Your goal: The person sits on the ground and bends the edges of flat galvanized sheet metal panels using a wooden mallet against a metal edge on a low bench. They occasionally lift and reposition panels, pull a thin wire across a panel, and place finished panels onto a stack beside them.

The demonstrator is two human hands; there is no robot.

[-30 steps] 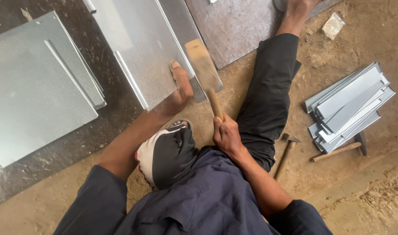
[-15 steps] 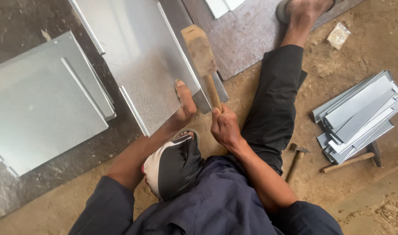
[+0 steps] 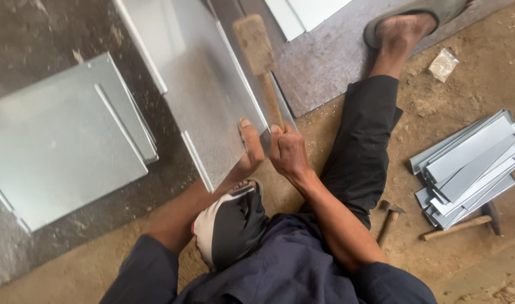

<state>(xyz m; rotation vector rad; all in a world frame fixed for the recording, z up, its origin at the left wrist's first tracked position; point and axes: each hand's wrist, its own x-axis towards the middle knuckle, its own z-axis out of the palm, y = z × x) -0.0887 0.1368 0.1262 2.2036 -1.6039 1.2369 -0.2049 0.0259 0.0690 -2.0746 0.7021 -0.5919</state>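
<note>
Gripping the handle of a wooden mallet [image 3: 256, 48], the right hand [image 3: 287, 153] was closed in a full fist, with the mallet head raised over the right-hand edge of a galvanised metal sheet [image 3: 204, 90]. The left hand [image 3: 250, 147] lay pressed flat on the near corner of that sheet, fingers together and pointing forward, just beside the mallet handle. The sheet rested on a dark steel plate [image 3: 325, 62] on the floor, between a second folded sheet [image 3: 66, 141] at the left and the outstretched leg [image 3: 361, 152] at the right.

Hazard assessment: the left hand sat very near the line of the mallet, so a blow that glanced off the edge could have landed on the fingers. The sheet's raw edge could have cut the palm if the panel slid under impact. A stack of folded metal strips [image 3: 471, 169] and two hammers [image 3: 389, 219] [image 3: 465, 222] lay on the earth floor, well apart from the work.
</note>
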